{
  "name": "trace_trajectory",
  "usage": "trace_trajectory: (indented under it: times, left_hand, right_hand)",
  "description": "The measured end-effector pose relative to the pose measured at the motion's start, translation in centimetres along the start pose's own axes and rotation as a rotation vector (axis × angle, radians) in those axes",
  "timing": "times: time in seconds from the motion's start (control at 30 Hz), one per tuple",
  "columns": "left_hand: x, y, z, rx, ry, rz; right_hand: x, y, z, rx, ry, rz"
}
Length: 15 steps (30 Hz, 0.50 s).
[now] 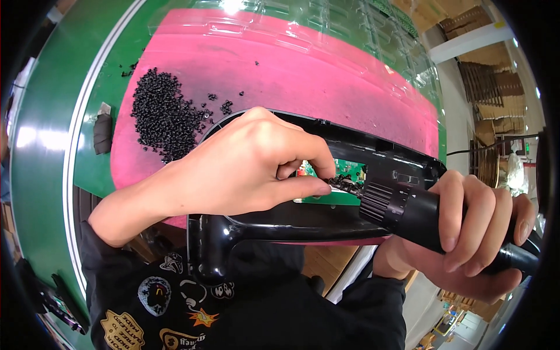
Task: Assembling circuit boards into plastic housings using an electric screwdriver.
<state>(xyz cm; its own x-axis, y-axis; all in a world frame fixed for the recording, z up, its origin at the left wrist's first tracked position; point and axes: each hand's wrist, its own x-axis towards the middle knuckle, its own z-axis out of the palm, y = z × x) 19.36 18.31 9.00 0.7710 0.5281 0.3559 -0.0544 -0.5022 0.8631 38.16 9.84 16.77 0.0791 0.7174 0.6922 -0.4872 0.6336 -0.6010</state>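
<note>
My right hand (475, 224) wraps round a black electric screwdriver (408, 210) with a ribbed collar, its bit pointing left. Small black screws (349, 182) cling in a cluster along the bit. My left hand (262, 160) reaches over from the left, thumb and forefinger pinched at the bit's end on a black screw that the fingertips largely hide. Below the bit lies a green circuit board (335, 197), set inside a black plastic housing (280, 226). The left hand and wrist cover part of the housing, and the screwdriver covers the board's right end.
A pink mat (344, 96) lies on the green table (46, 157). A large heap of black screws (160, 114) sits on its left part, with strays nearby. Clear plastic trays (332, 29) stand at the back. A dark wrapped piece (102, 133) rests left of the mat.
</note>
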Motion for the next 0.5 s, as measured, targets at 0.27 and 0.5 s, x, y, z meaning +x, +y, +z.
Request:
trace_trajectory:
  times: [0.27, 0.5]
  left_hand:
    - [-0.1, -0.2, 0.0, 0.025, 0.045, 0.062]
    - [0.3, 0.8, -0.5, 0.089, -0.049, -0.066]
  right_hand:
    - [-0.3, 0.7, 0.2, -0.072, -0.018, -0.040]
    - [-0.6, 1.3, 0.5, -0.100, 0.028, -0.045]
